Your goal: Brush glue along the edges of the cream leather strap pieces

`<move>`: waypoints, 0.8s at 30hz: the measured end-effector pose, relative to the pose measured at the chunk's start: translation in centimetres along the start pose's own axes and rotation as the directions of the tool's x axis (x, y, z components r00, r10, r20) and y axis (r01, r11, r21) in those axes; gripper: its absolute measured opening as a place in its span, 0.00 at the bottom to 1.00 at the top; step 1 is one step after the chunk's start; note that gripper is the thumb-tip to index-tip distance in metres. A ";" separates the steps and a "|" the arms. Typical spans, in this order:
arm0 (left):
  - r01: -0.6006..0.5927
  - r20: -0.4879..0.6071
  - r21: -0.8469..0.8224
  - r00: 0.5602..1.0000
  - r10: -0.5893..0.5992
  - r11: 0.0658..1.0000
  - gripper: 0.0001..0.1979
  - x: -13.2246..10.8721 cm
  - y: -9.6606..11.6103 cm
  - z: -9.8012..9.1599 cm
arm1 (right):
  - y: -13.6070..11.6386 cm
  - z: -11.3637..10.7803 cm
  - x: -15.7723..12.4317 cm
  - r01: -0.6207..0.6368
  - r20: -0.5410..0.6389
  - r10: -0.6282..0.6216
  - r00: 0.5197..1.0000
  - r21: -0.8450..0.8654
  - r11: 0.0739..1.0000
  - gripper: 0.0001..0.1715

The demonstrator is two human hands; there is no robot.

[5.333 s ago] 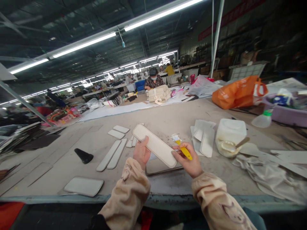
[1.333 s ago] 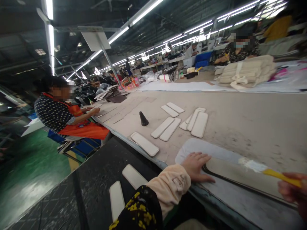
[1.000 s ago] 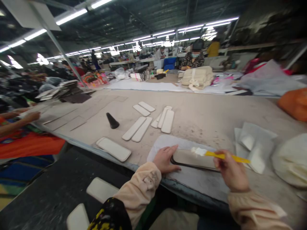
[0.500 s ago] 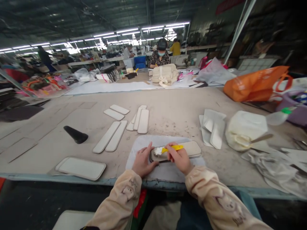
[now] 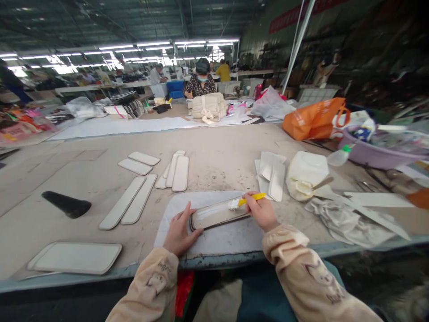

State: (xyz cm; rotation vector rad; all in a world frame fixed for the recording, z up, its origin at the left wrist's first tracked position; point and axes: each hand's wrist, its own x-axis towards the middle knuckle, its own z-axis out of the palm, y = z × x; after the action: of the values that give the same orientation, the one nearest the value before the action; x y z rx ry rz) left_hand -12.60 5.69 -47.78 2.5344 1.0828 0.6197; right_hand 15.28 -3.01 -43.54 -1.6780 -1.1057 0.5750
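A beige rectangular panel (image 5: 214, 215) with rounded corners and a dark edge lies on a white sheet (image 5: 211, 243); more layers show beneath it. My left hand (image 5: 180, 230) is at the panel's left end, fingers and thumb spread, the thumb along the near edge. In my right hand (image 5: 263, 212) is a yellow-handled brush (image 5: 246, 200), its fingers closed round the handle. The whitish bristles touch the panel right of its middle. Wet white streaks run along the panel's surface to the left of the brush.
Pale panels (image 5: 139, 199) lie in groups left and beyond, with a stack (image 5: 78, 258) at the front left. A black tapered object (image 5: 66, 204) rests nearby. To the right are a cut white jug (image 5: 307, 172), a crumpled cloth (image 5: 345, 219) and a purple basin (image 5: 378, 150). A person (image 5: 201, 80) sits opposite.
My right hand has drawn the brush from near the panel's left end toward the right, leaving white streaks. My left hand stays at the left end. The camera view has turned rightward.
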 end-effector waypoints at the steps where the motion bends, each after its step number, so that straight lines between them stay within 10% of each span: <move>1: -0.003 -0.002 0.002 1.000 0.003 1.000 0.46 0.0 0.0 0.0 | 0.3 -0.8 0.1 -0.008 -0.038 0.007 0.999 -0.026 1.000 0.21; 10: -0.009 -0.009 -0.009 1.000 0.009 1.000 0.46 0.0 0.1 0.0 | 0.5 -3.7 -0.3 -0.025 -0.189 -0.010 0.982 -0.183 0.983 0.19; 18: 0.043 0.000 -0.038 0.999 -0.043 0.998 0.49 -0.2 0.3 0.0 | -2.2 4.1 -2.7 -0.059 0.205 -0.013 0.979 0.344 0.937 0.17; 24: 0.026 -0.002 -0.054 1.000 -0.026 0.998 0.51 -0.2 -0.2 0.3 | -2.4 7.7 -3.3 -0.116 0.330 -0.029 0.943 0.412 0.904 0.14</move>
State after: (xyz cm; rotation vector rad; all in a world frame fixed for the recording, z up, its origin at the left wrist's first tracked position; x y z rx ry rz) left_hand -12.66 5.64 -48.17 2.4700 1.0837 0.6364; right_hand 6.64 -2.04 -44.74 -1.2498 -1.0780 1.0776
